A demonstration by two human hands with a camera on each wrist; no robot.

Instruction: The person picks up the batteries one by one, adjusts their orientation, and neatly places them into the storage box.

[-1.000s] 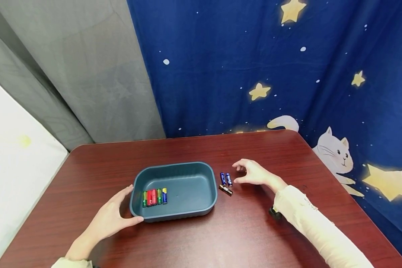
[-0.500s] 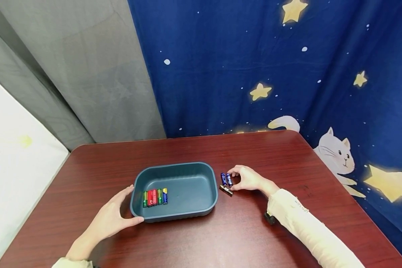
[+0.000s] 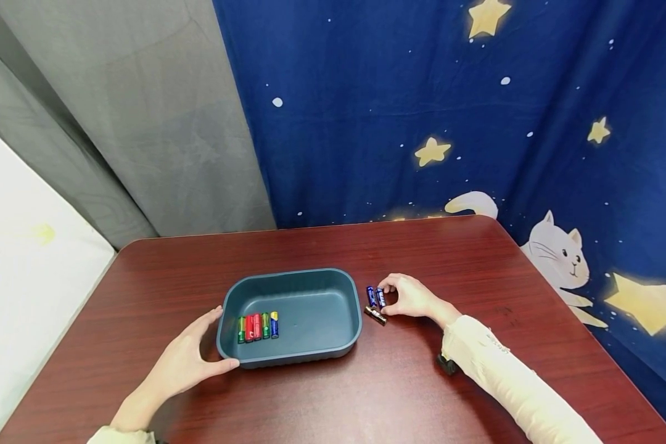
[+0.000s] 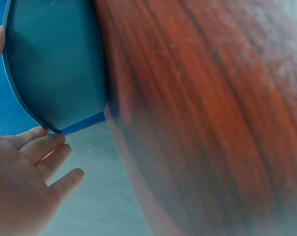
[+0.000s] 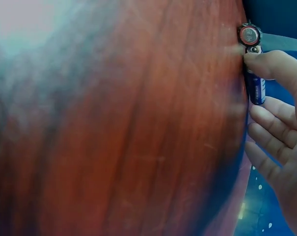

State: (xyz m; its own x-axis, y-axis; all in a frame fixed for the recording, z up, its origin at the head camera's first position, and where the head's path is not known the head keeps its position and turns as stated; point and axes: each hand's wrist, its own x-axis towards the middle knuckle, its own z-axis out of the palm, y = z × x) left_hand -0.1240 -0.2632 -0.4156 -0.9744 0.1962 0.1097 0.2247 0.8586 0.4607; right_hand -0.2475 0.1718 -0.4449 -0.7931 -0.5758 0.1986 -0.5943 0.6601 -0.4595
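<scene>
A dark teal plastic bin (image 3: 316, 317) sits on the table. My left hand (image 3: 180, 357) spans its left end, thumb at the near corner and fingers against the far rim; its fingers look fairly straight in the left wrist view. Right of the bin, my right hand (image 3: 416, 298) pinches a blue battery (image 3: 380, 297) lengthwise between thumb and fingertips. The right wrist view shows the thumb on one end of this battery (image 5: 257, 89). Beside it lies a second blue battery (image 3: 371, 296). A black-and-gold battery (image 3: 375, 316) lies slantwise just in front of both.
Inside the bin, several batteries stand in a row at the left: green (image 3: 241, 330), red (image 3: 249, 328), and a blue-and-yellow one (image 3: 274, 325) at the right end. The reddish-brown table (image 3: 322, 401) backs onto grey and blue curtains (image 3: 366, 123).
My right hand has come down and left onto the right-hand blue battery and closed its fingertips on it; it barely moves over the last half second. My left hand stays at the bin.
</scene>
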